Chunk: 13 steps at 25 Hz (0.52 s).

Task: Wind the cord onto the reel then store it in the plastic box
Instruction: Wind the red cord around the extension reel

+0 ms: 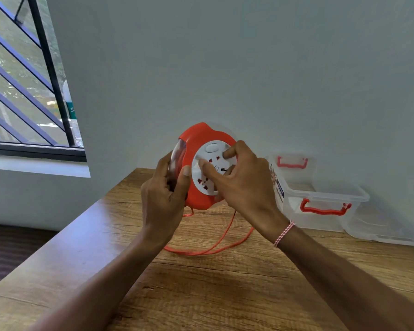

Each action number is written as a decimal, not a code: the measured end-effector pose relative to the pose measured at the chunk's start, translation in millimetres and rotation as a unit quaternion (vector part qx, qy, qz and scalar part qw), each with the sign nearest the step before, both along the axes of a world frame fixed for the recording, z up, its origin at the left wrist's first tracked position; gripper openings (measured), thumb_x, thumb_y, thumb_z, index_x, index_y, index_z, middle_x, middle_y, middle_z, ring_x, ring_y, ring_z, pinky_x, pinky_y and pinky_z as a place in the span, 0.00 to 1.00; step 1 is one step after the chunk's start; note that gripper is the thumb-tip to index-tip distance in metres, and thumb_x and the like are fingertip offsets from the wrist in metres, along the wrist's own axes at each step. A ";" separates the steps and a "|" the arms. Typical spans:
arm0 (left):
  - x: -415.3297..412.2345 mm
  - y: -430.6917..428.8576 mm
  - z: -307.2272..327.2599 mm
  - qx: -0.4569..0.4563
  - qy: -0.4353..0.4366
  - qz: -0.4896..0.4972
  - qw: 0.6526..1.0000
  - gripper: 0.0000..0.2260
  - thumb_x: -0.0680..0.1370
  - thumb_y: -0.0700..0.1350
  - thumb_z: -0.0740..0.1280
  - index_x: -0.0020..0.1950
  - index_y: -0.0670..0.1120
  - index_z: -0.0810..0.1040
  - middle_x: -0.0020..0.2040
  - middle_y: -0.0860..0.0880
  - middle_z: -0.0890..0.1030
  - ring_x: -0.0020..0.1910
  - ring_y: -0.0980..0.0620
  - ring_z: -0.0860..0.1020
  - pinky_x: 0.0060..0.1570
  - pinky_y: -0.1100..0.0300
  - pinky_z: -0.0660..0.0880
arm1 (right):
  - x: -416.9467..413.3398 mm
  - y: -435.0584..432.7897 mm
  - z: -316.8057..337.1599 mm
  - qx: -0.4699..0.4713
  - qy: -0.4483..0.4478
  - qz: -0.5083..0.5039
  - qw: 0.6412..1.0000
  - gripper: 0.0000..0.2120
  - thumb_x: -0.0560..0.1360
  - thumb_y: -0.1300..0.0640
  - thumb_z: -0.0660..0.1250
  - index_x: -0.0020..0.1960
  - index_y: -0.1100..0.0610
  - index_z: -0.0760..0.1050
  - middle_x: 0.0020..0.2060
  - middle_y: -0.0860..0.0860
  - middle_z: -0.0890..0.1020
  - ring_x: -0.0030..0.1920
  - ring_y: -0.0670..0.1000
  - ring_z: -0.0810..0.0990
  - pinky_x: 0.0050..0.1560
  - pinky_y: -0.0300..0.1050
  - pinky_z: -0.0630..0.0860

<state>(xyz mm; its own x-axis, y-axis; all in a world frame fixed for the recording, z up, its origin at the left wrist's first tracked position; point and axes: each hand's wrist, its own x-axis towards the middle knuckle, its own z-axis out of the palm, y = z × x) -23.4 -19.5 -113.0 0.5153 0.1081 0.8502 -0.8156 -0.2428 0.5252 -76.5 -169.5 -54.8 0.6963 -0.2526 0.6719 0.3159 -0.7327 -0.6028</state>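
Note:
An orange cord reel (196,139) with a white socket face is held upright above the wooden table (225,283). My left hand (163,199) grips its left rim, thumb on the orange front. My right hand (244,182) grips the white socket disc (202,174), fingers and thumb curled on its face and edge. A loose orange cord (210,249) hangs from the reel's underside and loops on the table below. The clear plastic box (320,194) with red handles stands open at the right, by the wall.
The box's clear lid (380,232) lies flat beside the box on the right. The grey wall runs close behind the table. A barred window (22,80) is at the upper left, and the table's left edge drops to a dark floor.

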 end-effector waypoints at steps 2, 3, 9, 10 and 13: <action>0.3 0.4 -1.9 0.007 -0.009 0.011 1.000 0.22 0.84 0.66 0.58 0.73 0.56 0.73 0.44 0.66 0.82 0.41 0.61 0.85 0.31 0.62 0.82 | -0.6 5.4 -0.4 0.229 0.086 0.104 0.964 0.22 0.75 0.39 0.73 0.56 0.55 0.72 0.38 0.54 0.88 0.29 0.50 0.86 0.23 0.37 0.77; 0.5 0.5 -2.7 0.008 -0.012 0.018 1.000 0.22 0.84 0.65 0.58 0.72 0.54 0.73 0.41 0.62 0.82 0.38 0.58 0.84 0.30 0.57 0.81 | -2.6 6.5 0.6 0.316 0.119 0.150 0.929 0.22 0.76 0.40 0.73 0.56 0.57 0.74 0.35 0.56 0.88 0.30 0.53 0.87 0.23 0.39 0.77; 9.2 9.1 1.6 -0.039 0.045 0.003 0.998 0.18 0.84 0.62 0.60 0.69 0.54 0.74 0.44 0.67 0.84 0.41 0.60 0.86 0.35 0.56 0.85 | -1.5 -17.4 14.1 -0.099 0.022 0.019 0.995 0.23 0.75 0.35 0.70 0.57 0.53 0.76 0.43 0.47 0.85 0.36 0.47 0.84 0.37 0.41 0.80; 10.8 10.0 2.4 -0.042 0.052 0.000 0.998 0.18 0.84 0.62 0.60 0.68 0.54 0.74 0.45 0.69 0.83 0.42 0.61 0.86 0.35 0.57 0.85 | -0.3 -22.4 15.0 -0.224 -0.034 -0.005 0.974 0.23 0.76 0.35 0.69 0.61 0.52 0.75 0.48 0.47 0.84 0.38 0.48 0.83 0.38 0.42 0.80; 7.7 8.1 4.4 -0.040 0.057 -0.019 0.997 0.22 0.83 0.66 0.60 0.68 0.53 0.74 0.46 0.67 0.84 0.41 0.60 0.86 0.34 0.62 0.84 | 0.4 -28.8 17.8 -0.440 -0.105 0.008 0.892 0.24 0.79 0.39 0.67 0.69 0.51 0.73 0.57 0.52 0.82 0.36 0.53 0.83 0.31 0.43 0.78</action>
